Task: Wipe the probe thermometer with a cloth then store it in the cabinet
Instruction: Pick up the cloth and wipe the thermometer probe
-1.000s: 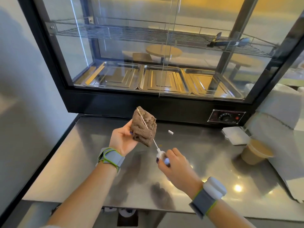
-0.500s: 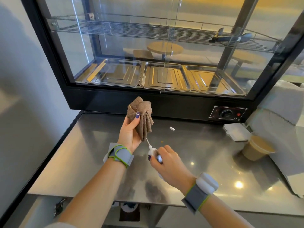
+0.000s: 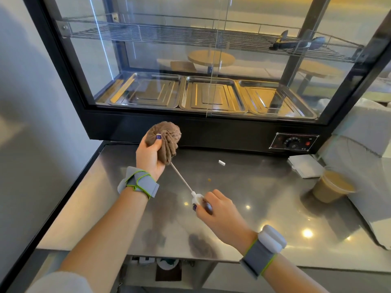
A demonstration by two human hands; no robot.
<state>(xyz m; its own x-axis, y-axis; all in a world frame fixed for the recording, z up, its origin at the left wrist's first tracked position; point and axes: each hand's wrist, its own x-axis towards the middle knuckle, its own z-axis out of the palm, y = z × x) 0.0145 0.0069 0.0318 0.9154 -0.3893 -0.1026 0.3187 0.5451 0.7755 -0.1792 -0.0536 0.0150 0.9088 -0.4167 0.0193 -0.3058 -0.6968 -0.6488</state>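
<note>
My left hand (image 3: 149,155) grips a bunched brown cloth (image 3: 167,142) above the steel counter (image 3: 264,197). The cloth is wrapped around the tip end of the probe thermometer (image 3: 182,180), whose thin metal stem runs down and right to a white head. My right hand (image 3: 218,212) pinches that white head between fingers and thumb. The stem's tip is hidden inside the cloth. Behind the counter stands the glass display cabinet (image 3: 148,130) with a black frame, three steel trays on its floor and a wire shelf above.
A beige paper cup (image 3: 332,187) and a stack of white napkins (image 3: 304,166) sit at the counter's right, beside a large white bundle (image 3: 364,155). A small white piece (image 3: 221,162) and a crumb lie mid-counter. Dark tongs (image 3: 296,44) rest on the wire shelf. A grey wall is on the left.
The cloth has slid up the stem toward the tip, leaving more bare stem showing. My left hand closed tighter and bunched the cloth; my right hand pulled the head back toward me.
</note>
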